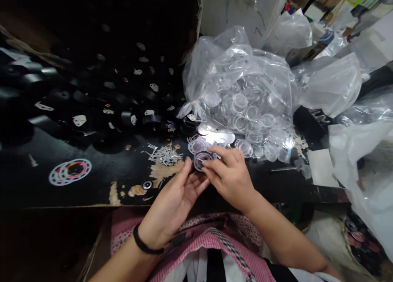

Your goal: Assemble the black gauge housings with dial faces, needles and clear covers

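Note:
A small round gauge (199,161) with a dark rim and a printed dial is between my two hands over the bench's front edge. My left hand (176,200), palm up with a black band on the wrist, cradles its lower left side between thumb and curled fingers. From the right, my right hand (231,177) pinches it, fingertips on its face and rim. Just behind lie printed dial discs (195,144) and shiny blank discs (225,137). Small grey pointers (165,155) form a pile left of the gauge.
A clear plastic bag (236,77) of round transparent covers stands behind my hands. Black cases (101,138) with white metal tabs crowd the back left. Two dial rings (70,171) overlap at left; a small black-and-silver ring (147,185) is nearer. A metal rod (282,169) lies at right.

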Demonstrator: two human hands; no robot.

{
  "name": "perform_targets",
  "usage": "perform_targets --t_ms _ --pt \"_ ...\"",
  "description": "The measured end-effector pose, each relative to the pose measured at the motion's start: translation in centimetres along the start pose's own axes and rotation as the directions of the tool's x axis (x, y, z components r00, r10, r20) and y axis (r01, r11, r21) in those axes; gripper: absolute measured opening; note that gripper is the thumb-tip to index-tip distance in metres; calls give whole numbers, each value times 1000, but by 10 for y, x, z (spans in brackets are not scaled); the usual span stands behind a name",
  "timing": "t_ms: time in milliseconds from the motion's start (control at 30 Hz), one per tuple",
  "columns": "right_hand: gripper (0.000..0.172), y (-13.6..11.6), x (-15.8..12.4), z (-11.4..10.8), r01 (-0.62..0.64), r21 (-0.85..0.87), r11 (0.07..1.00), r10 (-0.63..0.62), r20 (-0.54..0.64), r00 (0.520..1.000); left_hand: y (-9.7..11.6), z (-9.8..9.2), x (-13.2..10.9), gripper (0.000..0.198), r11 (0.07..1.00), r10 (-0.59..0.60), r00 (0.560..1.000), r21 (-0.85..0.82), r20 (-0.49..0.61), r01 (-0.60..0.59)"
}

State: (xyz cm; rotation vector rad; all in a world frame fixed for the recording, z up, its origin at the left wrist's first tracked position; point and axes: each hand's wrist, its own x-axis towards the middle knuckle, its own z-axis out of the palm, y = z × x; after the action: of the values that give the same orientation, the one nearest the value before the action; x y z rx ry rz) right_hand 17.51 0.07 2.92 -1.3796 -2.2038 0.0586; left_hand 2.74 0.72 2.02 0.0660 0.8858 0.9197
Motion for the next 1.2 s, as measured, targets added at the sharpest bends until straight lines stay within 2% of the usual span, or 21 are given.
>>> perform_targets --t_ms 133,200,267,333,400,467,567,633,767,833,867,933,967,1000,1033,1067,1100,1133,1200 --pt "12 -4 -1 -9 65 95 993 -66 8 998 1 -2 -2 12 977 128 990 163 57 -135" --pt "12 -1 3 -15 -5 211 977 12 -32 999 0 -4 -3 14 966 129 988 213 85 -144" --pt "15 2 10 -18 -122 342 932 151 -59 987 -4 -6 -4 22 947 142 983 272 112 -168" --pt "27 4 17 -16 -247 404 880 261 22 965 -9 -10 -4 35 906 165 974 366 155 -211" --pt "42 4 23 -10 -341 374 862 307 150 940 -15 -15 -5 44 854 175 962 455 208 -253" --pt "47 1 24 -4 -376 307 874 332 186 925 -18 -19 -5 49 801 187 948 518 258 -299" --pt "45 -3 22 3 -342 255 904 336 71 939 -19 -22 -7 49 691 239 918 609 317 -390" --pt "43 -5 20 6 -311 244 919 319 6 948 -19 -21 -8 45 607 294 901 666 318 -433" --pt "42 -12 23 16 -299 304 904 321 -25 947 -16 -17 -8 40 473 425 863 746 273 -468" --pt "43 -17 26 22 -322 345 882 321 61 945 -9 -29 -12 40 453 433 865 770 252 -450" --pt "43 -20 28 23 -331 376 866 298 144 944 -4 -42 -16 40 446 423 875 787 233 -426" --pt "40 -21 31 25 -338 460 821 210 309 928 9 -80 -34 41 415 417 895 842 161 -345" --pt "37 -20 32 25 -339 503 795 169 353 920 16 -104 -46 42 384 455 885 875 98 -295" --pt "35 -18 32 24 -345 535 772 155 367 917 24 -128 -60 43 344 519 854 907 33 -244" --pt "34 -16 33 24 -355 549 757 168 362 917 31 -149 -73 44 271 603 798 943 -9 -195" --pt "35 -14 35 24 -369 546 752 194 351 916 39 -167 -85 45 157 713 701 977 -11 -144" --pt "36 -14 36 24 -379 534 756 208 353 912 46 -179 -93 47 19 790 612 996 38 -86" --pt "35 -16 38 24 -378 523 764 195 372 907 55 -185 -96 47 -103 834 541 994 109 -41" --pt "31 -23 43 25 -334 524 784 90 437 895 74 -177 -86 48 -270 847 464 962 259 -44"
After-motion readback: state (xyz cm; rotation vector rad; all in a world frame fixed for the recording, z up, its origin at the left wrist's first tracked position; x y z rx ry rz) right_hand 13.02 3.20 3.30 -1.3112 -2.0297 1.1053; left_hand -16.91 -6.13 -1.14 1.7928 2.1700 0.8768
